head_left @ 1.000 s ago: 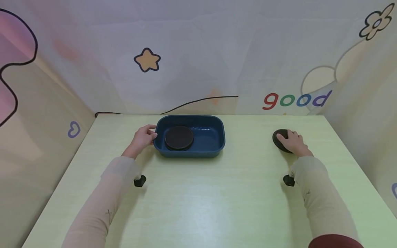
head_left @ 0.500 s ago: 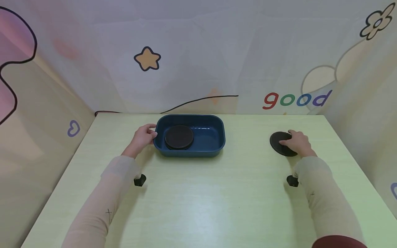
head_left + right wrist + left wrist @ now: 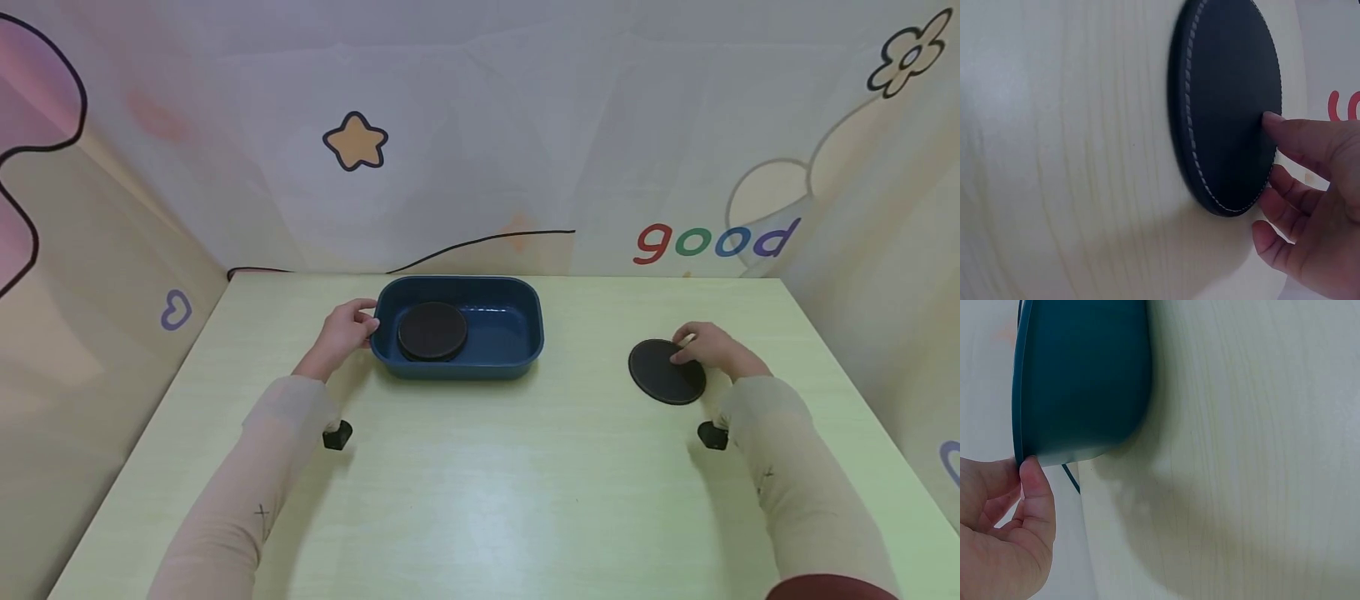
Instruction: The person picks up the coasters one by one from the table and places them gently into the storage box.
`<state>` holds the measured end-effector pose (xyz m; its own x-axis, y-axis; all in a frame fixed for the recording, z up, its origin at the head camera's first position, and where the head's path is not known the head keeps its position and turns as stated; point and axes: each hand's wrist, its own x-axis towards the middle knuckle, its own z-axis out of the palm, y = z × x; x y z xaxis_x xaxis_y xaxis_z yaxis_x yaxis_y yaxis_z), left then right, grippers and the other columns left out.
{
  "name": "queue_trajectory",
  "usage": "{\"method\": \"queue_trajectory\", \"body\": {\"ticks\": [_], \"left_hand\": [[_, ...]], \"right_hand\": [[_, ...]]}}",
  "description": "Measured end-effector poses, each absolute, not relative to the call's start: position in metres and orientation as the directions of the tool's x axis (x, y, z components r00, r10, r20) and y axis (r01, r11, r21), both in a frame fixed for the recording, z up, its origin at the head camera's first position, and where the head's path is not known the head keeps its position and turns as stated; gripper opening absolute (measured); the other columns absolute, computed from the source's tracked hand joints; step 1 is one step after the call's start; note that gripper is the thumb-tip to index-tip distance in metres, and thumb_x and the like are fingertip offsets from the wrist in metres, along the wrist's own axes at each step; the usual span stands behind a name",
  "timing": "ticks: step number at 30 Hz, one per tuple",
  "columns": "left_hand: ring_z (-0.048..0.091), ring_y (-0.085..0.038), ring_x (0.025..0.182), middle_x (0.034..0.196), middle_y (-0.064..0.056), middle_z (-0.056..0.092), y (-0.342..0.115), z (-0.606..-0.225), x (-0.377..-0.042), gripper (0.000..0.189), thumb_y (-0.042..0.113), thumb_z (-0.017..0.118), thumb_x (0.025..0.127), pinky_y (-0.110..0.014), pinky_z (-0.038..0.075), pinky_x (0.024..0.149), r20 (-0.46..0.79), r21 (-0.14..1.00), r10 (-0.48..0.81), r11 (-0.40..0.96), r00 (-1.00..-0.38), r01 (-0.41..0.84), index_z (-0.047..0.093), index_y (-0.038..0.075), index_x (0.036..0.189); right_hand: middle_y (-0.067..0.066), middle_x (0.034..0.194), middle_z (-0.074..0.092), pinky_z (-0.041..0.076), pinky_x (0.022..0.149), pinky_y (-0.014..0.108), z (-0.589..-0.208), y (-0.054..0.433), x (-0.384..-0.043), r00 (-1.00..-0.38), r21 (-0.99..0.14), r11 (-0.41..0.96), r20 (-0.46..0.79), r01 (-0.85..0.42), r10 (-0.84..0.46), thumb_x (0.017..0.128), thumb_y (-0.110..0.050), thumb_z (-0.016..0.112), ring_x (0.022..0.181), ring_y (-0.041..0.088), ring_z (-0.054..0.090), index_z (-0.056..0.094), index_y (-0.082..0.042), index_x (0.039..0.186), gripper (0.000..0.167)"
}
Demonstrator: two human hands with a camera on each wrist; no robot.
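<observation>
My left hand (image 3: 342,337) pinches the left rim of a dark blue rectangular tray (image 3: 480,371) between thumb and fingers. Inside the tray, on its left side, lies a round black coaster (image 3: 432,331). To the right, my right hand (image 3: 722,348) holds another round black coaster (image 3: 660,375) by its right edge. The right wrist view shows white stitching round this coaster (image 3: 1229,81), with the thumb on its upper face and the other fingers at the edge and partly hidden beneath it.
A pale wood-grain table (image 3: 480,483) carries everything. Behind it hangs a printed cloth backdrop (image 3: 480,150) right at the table's far edge. A small black device (image 3: 337,435) is on the left wrist, and a similar device (image 3: 712,435) is on the right.
The right hand has shifted from covering the coaster to gripping its right edge, and the coaster has come left and toward the person. The left hand and tray have stayed put.
</observation>
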<state>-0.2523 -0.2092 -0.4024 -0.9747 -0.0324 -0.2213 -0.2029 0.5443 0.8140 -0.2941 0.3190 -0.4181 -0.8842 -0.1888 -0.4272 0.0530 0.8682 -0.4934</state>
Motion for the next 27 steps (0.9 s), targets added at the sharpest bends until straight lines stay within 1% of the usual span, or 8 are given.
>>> {"method": "queue_trajectory", "body": {"ticks": [2,4,6,8,10,14,21,27], "left_hand": [[0.049,-0.015,0.075,0.101,-0.014,0.049,-0.21,-0.403,-0.252,0.041,0.009,0.044,0.092,-0.025,0.051,0.069,-0.223,0.814,-0.032,0.544,-0.974,-0.204,0.037,0.005,0.133],[0.05,-0.015,0.075,0.101,-0.015,0.049,-0.21,-0.403,-0.252,0.041,0.009,0.044,0.092,-0.026,0.051,0.069,-0.222,0.814,-0.034,0.543,-0.974,-0.204,0.037,0.005,0.133],[0.05,-0.015,0.075,0.101,-0.015,0.049,-0.21,-0.402,-0.252,0.041,0.009,0.044,0.092,-0.026,0.051,0.07,-0.222,0.814,-0.033,0.543,-0.975,-0.204,0.037,0.004,0.133],[0.051,-0.015,0.075,0.102,-0.015,0.049,-0.21,-0.402,-0.252,0.041,0.009,0.044,0.092,-0.026,0.051,0.069,-0.221,0.815,-0.033,0.542,-0.975,-0.203,0.037,0.004,0.133],[0.051,-0.015,0.075,0.101,-0.015,0.05,-0.209,-0.402,-0.252,0.042,0.009,0.044,0.092,-0.025,0.051,0.069,-0.219,0.815,-0.032,0.543,-0.975,-0.201,0.037,0.004,0.133],[0.051,-0.015,0.074,0.101,-0.015,0.049,-0.209,-0.401,-0.252,0.041,0.009,0.044,0.092,-0.025,0.051,0.068,-0.219,0.815,-0.033,0.543,-0.975,-0.201,0.037,0.004,0.132],[0.05,-0.016,0.075,0.101,-0.015,0.049,-0.207,-0.4,-0.252,0.041,0.009,0.044,0.092,-0.024,0.05,0.067,-0.226,0.814,-0.029,0.544,-0.974,-0.205,0.037,0.004,0.132],[0.05,-0.016,0.075,0.102,-0.016,0.05,-0.207,-0.4,-0.25,0.041,0.009,0.044,0.092,-0.028,0.051,0.071,-0.219,0.815,-0.031,0.544,-0.975,-0.2,0.037,0.004,0.132]], "right_hand": [[0.027,0.113,0.04,0.036,0.084,0.047,-0.417,0.317,-0.294,-0.875,-0.499,0.865,-0.44,0.05,-0.202,0.082,-0.017,0.057,0.1,0.038,0.037,0.044,0.005,0.11,0.039],[0.024,0.108,0.041,0.036,0.076,0.04,-0.416,0.316,-0.293,-0.863,-0.498,0.865,-0.461,0.058,-0.207,0.082,-0.017,0.057,0.096,0.034,0.038,0.044,0.004,0.107,0.035],[0.02,0.103,0.041,0.034,0.071,0.035,-0.415,0.314,-0.293,-0.849,-0.499,0.863,-0.486,0.074,-0.208,0.083,-0.016,0.057,0.093,0.031,0.038,0.043,0.004,0.104,0.033],[0.016,0.098,0.041,0.033,0.068,0.032,-0.414,0.313,-0.292,-0.836,-0.495,0.864,-0.51,0.093,-0.202,0.082,-0.016,0.058,0.09,0.028,0.038,0.043,0.003,0.102,0.031],[0.013,0.093,0.041,0.033,0.065,0.031,-0.413,0.313,-0.293,-0.824,-0.488,0.866,-0.532,0.107,-0.198,0.082,-0.017,0.059,0.087,0.026,0.038,0.044,0.003,0.1,0.03],[0.009,0.086,0.042,0.033,0.065,0.031,-0.412,0.311,-0.294,-0.805,-0.47,0.876,-0.559,0.111,-0.198,0.082,-0.018,0.06,0.084,0.023,0.039,0.046,0.002,0.097,0.029],[0.008,0.085,0.042,0.035,0.069,0.033,-0.409,0.31,-0.294,-0.772,-0.46,0.88,-0.601,0.122,-0.207,0.082,-0.019,0.06,0.085,0.024,0.039,0.044,0.002,0.097,0.03],[0.006,0.083,0.039,0.035,0.061,0.029,-0.398,0.308,-0.295,-0.78,-0.516,0.851,-0.57,0.096,-0.258,0.084,-0.017,0.058,0.078,0.021,0.04,0.039,-0.002,0.087,0.024]]}}
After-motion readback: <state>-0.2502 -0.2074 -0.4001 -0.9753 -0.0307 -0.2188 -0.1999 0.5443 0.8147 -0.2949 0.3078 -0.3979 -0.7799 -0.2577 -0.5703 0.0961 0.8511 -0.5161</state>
